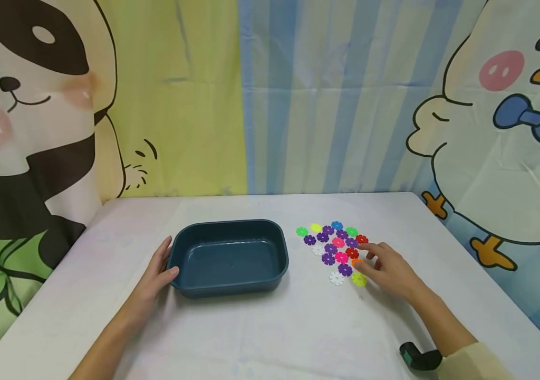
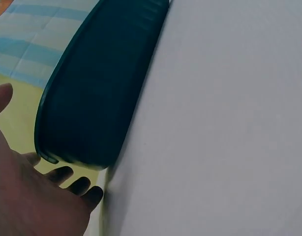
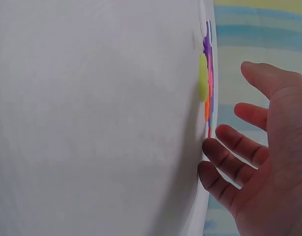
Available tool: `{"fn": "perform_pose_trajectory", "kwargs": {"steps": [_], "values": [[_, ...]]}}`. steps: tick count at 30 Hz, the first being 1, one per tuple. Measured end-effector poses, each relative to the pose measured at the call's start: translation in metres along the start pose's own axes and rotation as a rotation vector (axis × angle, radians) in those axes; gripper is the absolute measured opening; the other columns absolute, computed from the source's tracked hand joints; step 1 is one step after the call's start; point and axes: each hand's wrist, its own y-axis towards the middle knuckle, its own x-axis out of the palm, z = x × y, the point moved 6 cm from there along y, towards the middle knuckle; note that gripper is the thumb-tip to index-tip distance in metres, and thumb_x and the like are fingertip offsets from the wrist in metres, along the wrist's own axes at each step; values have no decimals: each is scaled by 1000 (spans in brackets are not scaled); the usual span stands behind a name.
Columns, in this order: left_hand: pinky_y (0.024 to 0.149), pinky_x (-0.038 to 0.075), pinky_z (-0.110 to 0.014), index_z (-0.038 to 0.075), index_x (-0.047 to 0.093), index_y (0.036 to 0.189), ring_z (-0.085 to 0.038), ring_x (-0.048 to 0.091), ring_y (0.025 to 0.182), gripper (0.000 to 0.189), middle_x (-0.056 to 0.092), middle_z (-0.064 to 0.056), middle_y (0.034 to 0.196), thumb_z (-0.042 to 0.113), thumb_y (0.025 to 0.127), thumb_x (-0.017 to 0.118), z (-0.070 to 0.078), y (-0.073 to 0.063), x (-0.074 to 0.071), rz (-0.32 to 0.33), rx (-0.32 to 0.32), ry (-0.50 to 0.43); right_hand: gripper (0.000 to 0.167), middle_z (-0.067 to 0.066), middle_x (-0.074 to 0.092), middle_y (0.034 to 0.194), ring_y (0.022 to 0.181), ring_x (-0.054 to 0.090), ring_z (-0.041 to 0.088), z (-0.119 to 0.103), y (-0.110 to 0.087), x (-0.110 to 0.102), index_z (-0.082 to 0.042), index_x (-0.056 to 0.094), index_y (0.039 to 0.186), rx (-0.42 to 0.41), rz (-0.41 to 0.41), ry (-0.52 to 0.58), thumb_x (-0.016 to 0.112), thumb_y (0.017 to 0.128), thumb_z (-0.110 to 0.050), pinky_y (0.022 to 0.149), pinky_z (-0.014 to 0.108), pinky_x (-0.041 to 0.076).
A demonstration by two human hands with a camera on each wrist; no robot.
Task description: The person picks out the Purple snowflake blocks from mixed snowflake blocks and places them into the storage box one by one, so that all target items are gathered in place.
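Note:
A dark blue-green rectangular basin (image 1: 227, 289) stands upright on the white table, with no objects inside. At its left end is my left hand (image 1: 152, 272), thumb by the rim and fingers loosely extended along the outside; the left wrist view shows the fingertips close to the basin's end wall (image 2: 82, 132). Right of the basin lie several flat flower-shaped plastic discs, among them a purple disc (image 1: 345, 269), a white disc (image 1: 337, 278) and a yellow-green disc (image 1: 359, 279). Over their right edge hovers my right hand (image 1: 388, 269), fingers relaxed and apart, partly covering an orange disc (image 1: 357, 262).
A small black curved object (image 1: 421, 359) lies by the right sleeve (image 1: 474, 363). Behind the table (image 1: 251, 338) hangs a printed curtain (image 1: 194, 105) with a panda on the left and a white duck on the right.

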Motion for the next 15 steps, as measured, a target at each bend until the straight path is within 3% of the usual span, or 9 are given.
{"fn": "perform_pose_trajectory", "kwargs": {"steps": [3, 6, 15], "values": [[123, 21, -24, 19, 4, 168, -45, 1, 158, 76, 2, -18, 174, 20, 106, 48, -1, -1, 3, -1, 27, 8, 54, 13, 62, 110, 83, 55, 18, -2, 0, 2, -6, 64, 135, -2, 8, 5, 76, 92, -36, 64, 26, 50], [101, 25, 2, 16, 6, 167, -45, 3, 158, 76, 3, -16, 174, 17, 106, 50, -1, -2, 6, 3, 62, 30, 49, 13, 62, 109, 83, 55, 18, -4, 1, 3, -8, 67, 131, -7, 15, 10, 78, 91, -35, 63, 25, 50], [98, 29, 2, 21, 4, 168, -48, 19, 155, 90, 8, -15, 174, 15, 100, 63, -3, -3, 6, 18, 43, 75, 42, 12, 63, 111, 81, 53, 16, -5, 2, 8, -11, 72, 123, -16, 3, 20, 80, 88, -34, 61, 22, 50]]}}
